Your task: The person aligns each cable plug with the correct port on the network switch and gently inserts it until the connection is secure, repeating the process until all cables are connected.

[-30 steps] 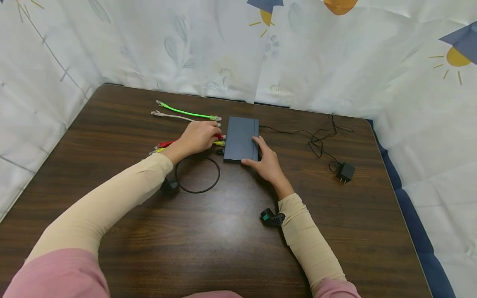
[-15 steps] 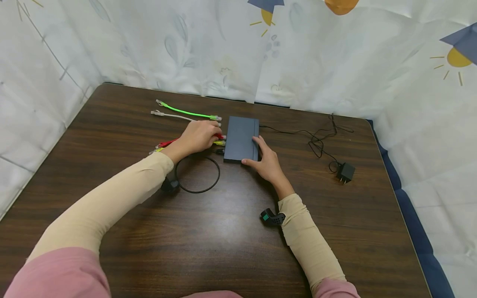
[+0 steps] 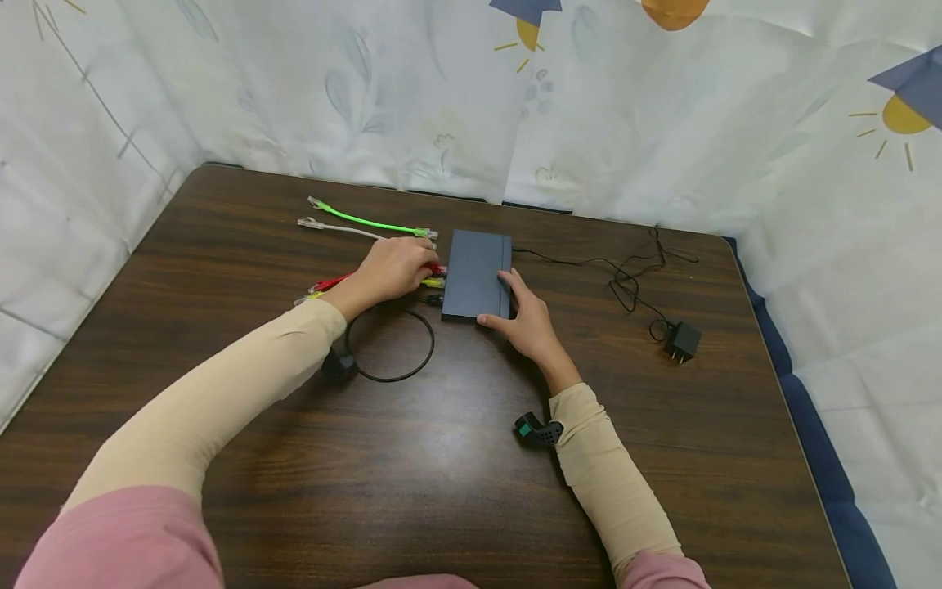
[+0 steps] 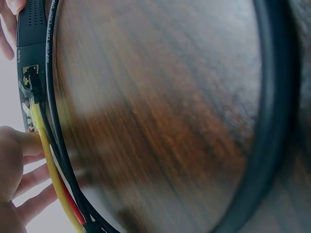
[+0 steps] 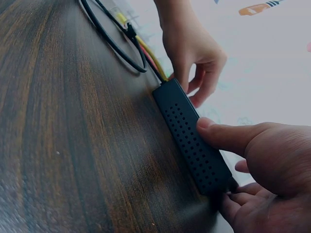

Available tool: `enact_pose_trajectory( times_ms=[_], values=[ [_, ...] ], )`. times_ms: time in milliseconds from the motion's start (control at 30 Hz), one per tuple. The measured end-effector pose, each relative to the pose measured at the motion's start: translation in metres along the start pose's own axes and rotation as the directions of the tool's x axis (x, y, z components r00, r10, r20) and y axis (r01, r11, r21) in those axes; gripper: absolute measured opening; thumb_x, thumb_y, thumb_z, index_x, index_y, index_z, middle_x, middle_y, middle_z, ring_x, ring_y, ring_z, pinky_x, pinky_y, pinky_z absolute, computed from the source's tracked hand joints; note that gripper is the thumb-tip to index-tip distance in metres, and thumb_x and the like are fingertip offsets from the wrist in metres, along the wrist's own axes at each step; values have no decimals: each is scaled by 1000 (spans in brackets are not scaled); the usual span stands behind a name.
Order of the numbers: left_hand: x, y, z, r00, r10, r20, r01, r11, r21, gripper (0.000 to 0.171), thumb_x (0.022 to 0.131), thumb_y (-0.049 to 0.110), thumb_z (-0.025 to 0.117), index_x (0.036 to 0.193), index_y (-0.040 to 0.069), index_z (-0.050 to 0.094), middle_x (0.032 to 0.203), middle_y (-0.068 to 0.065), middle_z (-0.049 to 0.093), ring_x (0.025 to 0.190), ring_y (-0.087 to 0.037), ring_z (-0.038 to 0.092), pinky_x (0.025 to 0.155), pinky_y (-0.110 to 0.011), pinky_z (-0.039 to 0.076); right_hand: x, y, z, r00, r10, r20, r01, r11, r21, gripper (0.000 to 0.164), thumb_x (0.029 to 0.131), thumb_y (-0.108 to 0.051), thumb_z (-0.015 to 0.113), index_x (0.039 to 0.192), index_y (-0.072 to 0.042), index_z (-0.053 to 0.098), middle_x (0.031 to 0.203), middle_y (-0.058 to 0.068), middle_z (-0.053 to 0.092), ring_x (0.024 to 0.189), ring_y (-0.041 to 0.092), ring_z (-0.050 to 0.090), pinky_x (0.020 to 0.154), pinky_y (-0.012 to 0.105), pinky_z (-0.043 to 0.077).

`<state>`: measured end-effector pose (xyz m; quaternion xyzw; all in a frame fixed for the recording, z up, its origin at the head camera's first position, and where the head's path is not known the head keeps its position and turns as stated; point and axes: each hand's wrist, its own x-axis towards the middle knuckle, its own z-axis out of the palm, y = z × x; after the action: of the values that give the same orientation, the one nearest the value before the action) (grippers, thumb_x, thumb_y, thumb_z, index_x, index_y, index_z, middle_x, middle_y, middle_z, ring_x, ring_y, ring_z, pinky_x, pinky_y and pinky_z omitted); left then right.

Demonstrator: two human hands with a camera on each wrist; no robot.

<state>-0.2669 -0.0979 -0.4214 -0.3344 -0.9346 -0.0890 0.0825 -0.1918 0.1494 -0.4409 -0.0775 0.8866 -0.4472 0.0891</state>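
A dark grey network switch (image 3: 477,274) lies flat on the brown table. My right hand (image 3: 526,323) holds its right side, the thumb (image 5: 221,136) at the near edge and the fingers along the side. At the port side, my left hand (image 3: 393,268) pinches the plug end of the red network cable (image 3: 331,283); its fingertips are partly hidden. Beside it a yellow network cable (image 4: 46,145) and a black network cable (image 4: 65,165) are plugged into the switch. The black cable loops on the table below the left hand.
A green network cable (image 3: 371,222) and a white network cable (image 3: 338,229) lie behind the left hand, their right ends near the switch. To the right, a thin black power cord (image 3: 625,278) runs from the switch to a black power adapter (image 3: 683,341). A white patterned curtain surrounds the table.
Almost nothing moves. The left forearm shifts very slightly to the right, while the left fingers stay at the red plug and the right hand stays on the switch.
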Motion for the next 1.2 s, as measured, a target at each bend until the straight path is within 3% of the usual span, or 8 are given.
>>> enact_pose_trajectory(
  times_ms=[400, 1033, 1200],
  values=[
    [1, 0, 0, 1000, -16, 17, 16, 1000, -11, 12, 90, 14, 66, 99, 14, 75, 100, -4, 69, 82, -27, 67, 61, -44, 54, 1, 1, 0, 1000, -6, 4, 6, 1000, -10, 83, 84, -29, 76, 152, -17, 30, 163, 8, 14, 148, 26, 24, 114, 42, 34],
    [7, 2, -2, 1000, 27, -3, -27, 999, 47, 11, 91, 10, 64, 93, 12, 75, 91, -4, 68, 74, -27, 67, 54, -43, 51, 1, 2, -2, 1000, -6, 18, 7, 1000, -8, 82, 84, -28, 76, 152, -16, 32, 163, 8, 13, 147, 25, 27, 113, 40, 36],
    [6, 3, -2, 1000, 6, 7, -7, 999, 35, 12, 91, 11, 64, 96, 12, 75, 95, -4, 69, 77, -28, 67, 54, -43, 52, 2, 3, -2, 1000, -12, 14, 12, 1000, 0, 82, 83, -27, 76, 152, -16, 32, 163, 8, 13, 148, 25, 26, 114, 40, 35]
  ],
)
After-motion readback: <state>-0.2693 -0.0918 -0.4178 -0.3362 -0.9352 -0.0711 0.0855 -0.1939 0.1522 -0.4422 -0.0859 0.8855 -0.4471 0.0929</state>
